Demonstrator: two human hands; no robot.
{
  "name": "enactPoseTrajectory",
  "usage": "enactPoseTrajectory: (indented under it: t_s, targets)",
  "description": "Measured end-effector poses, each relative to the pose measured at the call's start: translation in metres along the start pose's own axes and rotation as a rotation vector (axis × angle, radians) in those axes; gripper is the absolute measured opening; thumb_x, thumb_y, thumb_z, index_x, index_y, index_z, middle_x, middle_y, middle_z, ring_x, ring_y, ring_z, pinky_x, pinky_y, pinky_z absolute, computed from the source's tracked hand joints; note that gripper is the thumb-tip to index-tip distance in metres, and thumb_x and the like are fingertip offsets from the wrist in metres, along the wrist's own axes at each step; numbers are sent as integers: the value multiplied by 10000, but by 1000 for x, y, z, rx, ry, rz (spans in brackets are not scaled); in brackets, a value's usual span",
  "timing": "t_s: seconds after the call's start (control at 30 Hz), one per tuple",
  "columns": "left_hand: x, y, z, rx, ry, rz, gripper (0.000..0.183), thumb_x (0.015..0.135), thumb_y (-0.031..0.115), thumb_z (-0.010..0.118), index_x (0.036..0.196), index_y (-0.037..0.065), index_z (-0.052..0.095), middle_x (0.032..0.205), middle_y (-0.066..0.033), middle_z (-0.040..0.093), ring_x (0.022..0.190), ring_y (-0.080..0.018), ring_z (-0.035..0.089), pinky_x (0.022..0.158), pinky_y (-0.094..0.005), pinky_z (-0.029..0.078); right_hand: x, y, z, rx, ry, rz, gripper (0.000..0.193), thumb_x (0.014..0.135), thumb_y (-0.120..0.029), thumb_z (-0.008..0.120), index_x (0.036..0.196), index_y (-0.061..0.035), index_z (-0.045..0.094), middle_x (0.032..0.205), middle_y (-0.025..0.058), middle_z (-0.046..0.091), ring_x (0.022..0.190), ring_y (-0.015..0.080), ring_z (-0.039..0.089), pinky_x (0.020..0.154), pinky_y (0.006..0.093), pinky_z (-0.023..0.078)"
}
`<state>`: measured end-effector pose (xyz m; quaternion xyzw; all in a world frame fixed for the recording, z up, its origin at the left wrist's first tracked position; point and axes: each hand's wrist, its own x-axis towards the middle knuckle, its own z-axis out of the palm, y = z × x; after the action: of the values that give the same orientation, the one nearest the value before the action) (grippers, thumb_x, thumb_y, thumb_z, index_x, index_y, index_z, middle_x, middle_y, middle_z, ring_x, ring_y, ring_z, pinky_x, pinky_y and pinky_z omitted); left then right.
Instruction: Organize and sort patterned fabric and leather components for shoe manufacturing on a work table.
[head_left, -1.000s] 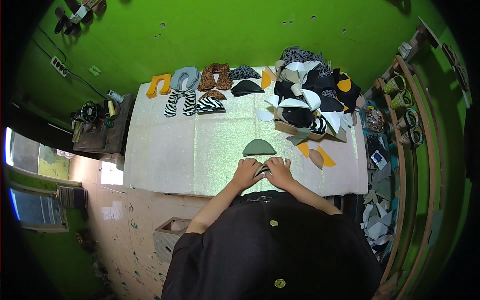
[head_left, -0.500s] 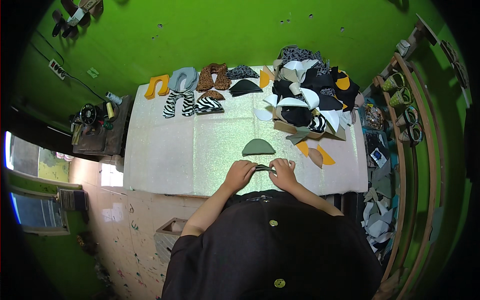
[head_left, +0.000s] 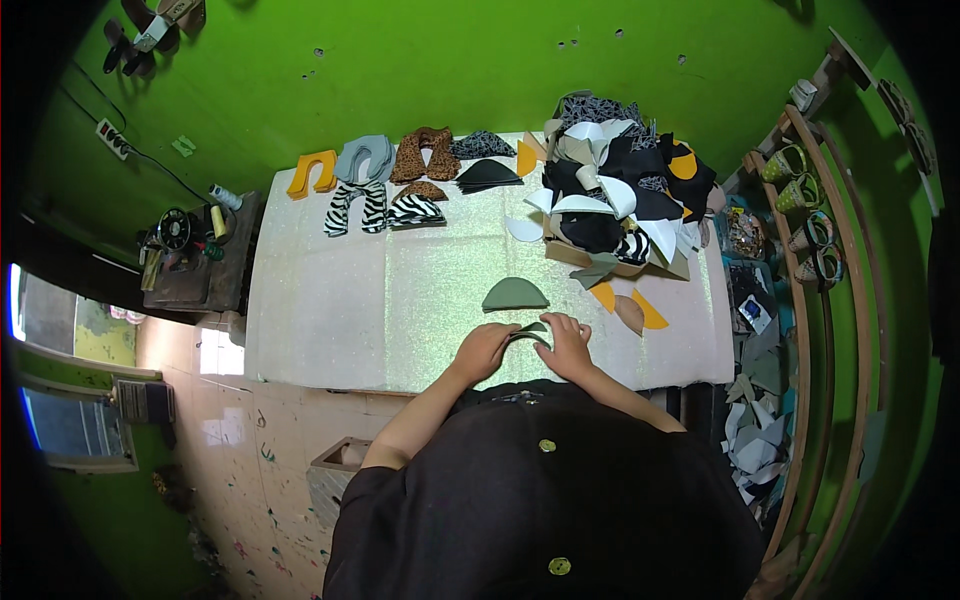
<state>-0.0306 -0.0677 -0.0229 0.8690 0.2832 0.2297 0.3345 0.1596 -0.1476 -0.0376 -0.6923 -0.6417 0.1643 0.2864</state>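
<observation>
You are pinching a small dark green piece (head_left: 530,331) between left hand (head_left: 484,350) and right hand (head_left: 567,346), just below the green half-round cutout (head_left: 514,295). Since a second ago, both hands are staying put, still working it

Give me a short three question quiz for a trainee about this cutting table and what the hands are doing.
1. True or false: both hands touch the same dark curved piece.
2. Which lies just beyond the hands? A: grey-green half-round piece. B: zebra-print pieces. C: yellow U-shaped piece.
3. On which side of the table is the big mixed pile of cut pieces?

Key
1. True: the left hand and the right hand hold it between them at the near edge.
2. A.
3. The person's right, far corner.
</observation>
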Motion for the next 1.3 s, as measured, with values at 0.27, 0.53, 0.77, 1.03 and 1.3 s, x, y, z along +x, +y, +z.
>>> enactPoseTrajectory:
  t_s: [0.27, 0.53, 0.77, 1.03, 1.3]
  targets:
    - [1, -2, 10, 107, -35, 49, 304, 855, 215, 570, 1106, 51, 520, 1032, -137, 543, 1001, -311, 493, 875, -409, 353, 2, 4, 12, -98, -127, 42, 441, 718, -137, 592, 1147, -95, 501, 1190, 100, 457, 1160, 282, 389, 917, 453, 251]
    - [-1, -17, 30, 218, 42, 98, 206, 862, 206, 566, 1015, 73, 531, 973, -112, 541, 946, -286, 497, 825, -398, 342, 6, -3, 18, -56, -50, -17, 353, 730, -142, 581, 1074, -100, 512, 1164, 100, 467, 1146, 265, 401, 911, 473, 251]
    - [-5, -14, 14, 202, 60, -58, 144, 887, 213, 537, 954, 98, 592, 878, -72, 587, 871, -260, 530, 777, -396, 342, 2, 4, 11, -112, -47, 4, 183, 832, -229, 591, 957, -95, 584, 1038, 49, 520, 1087, 241, 427, 897, 493, 243]
    - [-3, -3, -7, -99, 232, -326, 225, 852, 231, 609, 926, 24, 660, 797, -132, 635, 759, -292, 580, 722, -376, 438, 6, 1, 2, -26, -4, 29, 218, 835, -274, 605, 869, -59, 627, 993, 48, 562, 1059, 231, 444, 877, 446, 242]
    - [43, -14, -27, -336, 309, -490, 305, 858, 173, 652, 1116, 35, 562, 699, -41, 616, 625, -91, 552, 587, -253, 452, 49, -11, -11, 42, 52, 150, 219, 821, -291, 601, 850, -79, 648, 1033, 13, 576, 1072, 212, 439, 894, 426, 230]
